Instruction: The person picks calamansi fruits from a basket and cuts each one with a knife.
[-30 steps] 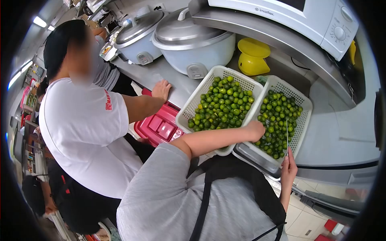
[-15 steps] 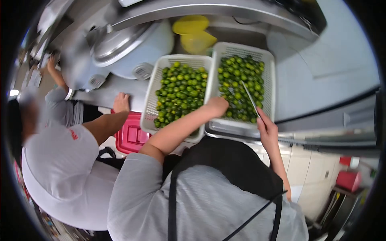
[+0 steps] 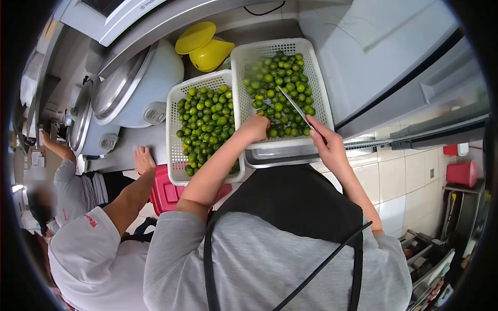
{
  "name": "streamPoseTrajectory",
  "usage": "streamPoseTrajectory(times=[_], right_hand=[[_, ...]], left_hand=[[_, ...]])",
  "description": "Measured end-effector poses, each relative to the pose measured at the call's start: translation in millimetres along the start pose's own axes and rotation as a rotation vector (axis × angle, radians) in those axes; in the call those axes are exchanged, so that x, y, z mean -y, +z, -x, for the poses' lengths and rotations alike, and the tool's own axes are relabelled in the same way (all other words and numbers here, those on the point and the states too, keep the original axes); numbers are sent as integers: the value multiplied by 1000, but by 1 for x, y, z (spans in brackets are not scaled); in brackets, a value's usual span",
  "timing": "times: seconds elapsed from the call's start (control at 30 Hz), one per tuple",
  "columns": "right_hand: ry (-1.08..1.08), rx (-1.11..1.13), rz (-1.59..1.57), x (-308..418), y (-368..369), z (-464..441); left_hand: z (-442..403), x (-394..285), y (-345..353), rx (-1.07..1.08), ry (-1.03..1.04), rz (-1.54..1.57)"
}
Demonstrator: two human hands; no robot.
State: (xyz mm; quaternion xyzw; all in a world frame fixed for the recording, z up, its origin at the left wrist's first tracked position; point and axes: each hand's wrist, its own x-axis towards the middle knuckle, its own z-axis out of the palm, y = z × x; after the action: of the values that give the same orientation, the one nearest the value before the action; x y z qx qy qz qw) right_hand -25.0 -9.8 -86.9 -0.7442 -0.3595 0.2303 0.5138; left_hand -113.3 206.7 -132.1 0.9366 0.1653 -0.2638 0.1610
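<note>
My right hand (image 3: 329, 143) is closed around the handle of a knife (image 3: 295, 108). Its blade points up and left over a white perforated basket (image 3: 322, 85) that holds many small green limes (image 3: 278, 107). My left hand (image 3: 254, 128) reaches across that basket's near left corner. Its fingers are curled down by the limes, and their tips are mostly hidden, so what they grip does not show. Left of it stands a second white basket (image 3: 173, 114) full of limes (image 3: 206, 122), beneath my left forearm.
A metal tray (image 3: 282, 158) sits under the right basket. Behind the baskets are a yellow lidded jug (image 3: 210, 54) and large lidded cookers (image 3: 168, 70). A co-worker's hand (image 3: 144, 160) rests on the counter at left, near a red bin (image 3: 165, 191). A grey appliance door (image 3: 415, 98) stands at right.
The head view has turned, so the baskets and jug appear farther left. My right hand still holds the knife over the right basket, and my left hand stays at its near corner.
</note>
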Motion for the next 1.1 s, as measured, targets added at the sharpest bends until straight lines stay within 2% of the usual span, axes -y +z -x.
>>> streamPoseTrajectory(times=[0.13,0.2,0.23,0.3,0.33,0.37,0.43,0.47,0.5,0.57,0.63,0.7,0.77,0.8,0.83,0.87,0.9,0.93,0.97,1.03,1.1], right_hand=[[37,2,38,2,-3,1],[18,-18,31,1,-2,2],[-1,-31,25,1,-3,2],[12,-30,21,3,-4,2],[23,-25,16,5,-4,2],[23,-24,16,5,-3,2],[23,-4,-4,5,-2,2],[21,-3,-3,4,-1,1],[7,-9,-12,3,0,1],[-8,-14,-20,4,0,1],[63,20,-12,7,-2,0],[8,-12,-33,4,0,1],[-43,-47,-55,5,-1,1],[36,-14,-41,8,-4,1],[113,20,-27,9,-5,1],[113,20,-28,6,-2,2],[8,-24,-49,1,2,2],[-96,-69,-70,-1,5,2],[-92,-70,-71,1,5,3],[50,44,-81,8,3,4],[39,56,-111,8,7,4]], left_hand=[[-2,10,9,-42,-53,-44],[3,22,4,-359,100,195],[4,25,1,-357,104,194],[9,28,-9,-364,-3,871],[14,22,-12,-366,38,1063],[11,24,-8,-366,36,1063],[5,26,-1,-165,24,1027],[2,25,2,-133,-25,796],[0,20,9,-134,-24,795],[-5,10,29,-248,-35,-33],[0,4,18,-238,-77,-64],[9,8,-1,-94,38,294],[24,8,-16,-107,207,1052],[20,12,-17,-127,114,1143],[19,13,-14,-125,114,1139],[18,12,-9,-282,148,1234],[20,8,-10,-443,184,1323],[26,3,-12,-435,207,1411],[31,0,-14,-431,207,1411],[37,-3,-17,-438,293,1573],[40,-5,-18,-481,296,1595]])
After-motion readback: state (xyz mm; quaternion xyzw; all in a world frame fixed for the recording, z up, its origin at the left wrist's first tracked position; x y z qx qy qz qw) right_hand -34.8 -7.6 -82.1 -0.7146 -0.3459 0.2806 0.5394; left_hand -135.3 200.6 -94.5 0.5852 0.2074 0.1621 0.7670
